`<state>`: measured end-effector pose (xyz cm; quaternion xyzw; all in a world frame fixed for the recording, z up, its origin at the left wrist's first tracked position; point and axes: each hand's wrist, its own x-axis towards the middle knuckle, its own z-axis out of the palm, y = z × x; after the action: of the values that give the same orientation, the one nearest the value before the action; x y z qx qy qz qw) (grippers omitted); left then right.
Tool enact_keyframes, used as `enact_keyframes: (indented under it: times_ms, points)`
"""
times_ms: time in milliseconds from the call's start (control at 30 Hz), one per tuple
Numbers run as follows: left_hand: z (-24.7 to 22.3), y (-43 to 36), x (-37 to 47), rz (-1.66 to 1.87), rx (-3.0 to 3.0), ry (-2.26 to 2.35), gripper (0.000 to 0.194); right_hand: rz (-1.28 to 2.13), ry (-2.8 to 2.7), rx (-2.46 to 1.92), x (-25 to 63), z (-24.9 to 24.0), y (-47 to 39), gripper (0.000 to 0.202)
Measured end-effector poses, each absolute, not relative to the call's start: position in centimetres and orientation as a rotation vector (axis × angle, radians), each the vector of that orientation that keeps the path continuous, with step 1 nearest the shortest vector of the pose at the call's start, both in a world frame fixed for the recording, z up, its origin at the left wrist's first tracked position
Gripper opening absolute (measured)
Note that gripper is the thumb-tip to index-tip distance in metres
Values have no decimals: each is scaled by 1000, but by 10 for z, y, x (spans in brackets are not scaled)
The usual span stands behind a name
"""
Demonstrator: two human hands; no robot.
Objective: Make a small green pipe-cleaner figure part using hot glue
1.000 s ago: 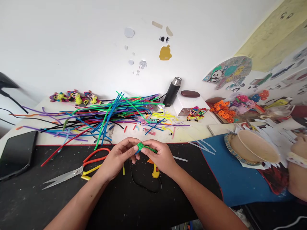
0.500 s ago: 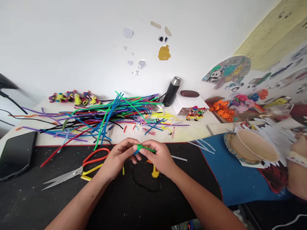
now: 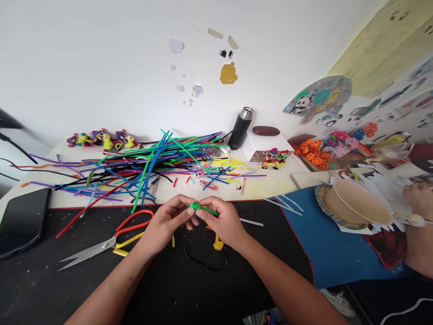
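Between the fingertips of both hands is a green pipe cleaner (image 3: 195, 206), wound into a small bunch with a straight end running right under my right fingers. My left hand (image 3: 174, 217) pinches the wound part from the left. My right hand (image 3: 223, 220) pinches it from the other side, thumb meeting thumb. Below the hands, on the black mat (image 3: 162, 289), lies a yellow tool (image 3: 218, 243), partly hidden by my right hand, with a black cord (image 3: 206, 267) curving beside it. Left of my left hand rest open scissors (image 3: 111, 241) with red and yellow handles.
A heap of coloured pipe cleaners (image 3: 158, 155) spreads behind the mat. A phone (image 3: 25, 221) lies far left. A black flask (image 3: 241, 128) stands by a white box (image 3: 267, 146). On the blue mat (image 3: 318, 257) sits a bowl (image 3: 361, 205); another person's arm (image 3: 419, 243) is far right.
The blue bit seen under the green pipe cleaner no longer shows. My hands stay in nearly the same place. The other person's hand at the right has shifted, and the view has moved slightly.
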<state>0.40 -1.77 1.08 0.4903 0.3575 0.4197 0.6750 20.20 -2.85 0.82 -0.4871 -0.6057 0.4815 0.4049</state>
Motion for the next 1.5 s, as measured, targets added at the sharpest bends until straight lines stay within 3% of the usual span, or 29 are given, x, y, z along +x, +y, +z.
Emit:
enact_keyframes:
  times_ms: [467,767,967,1500]
  points:
    - [5,-19,-1,975,1181,827,26,1214,-1511,-1137,204,8,-30,23]
    - [12,-22,2,1083,1542,947,16,1234,-1512,-1187,212,3,-31,23]
    - [13,-24,2,1075,1839,880,21,1238,-1535,-1253,217,3,-30,22]
    - [15,-28,3,1017,1605,1023,19,1370,-1388,-1238,217,3,-25,41]
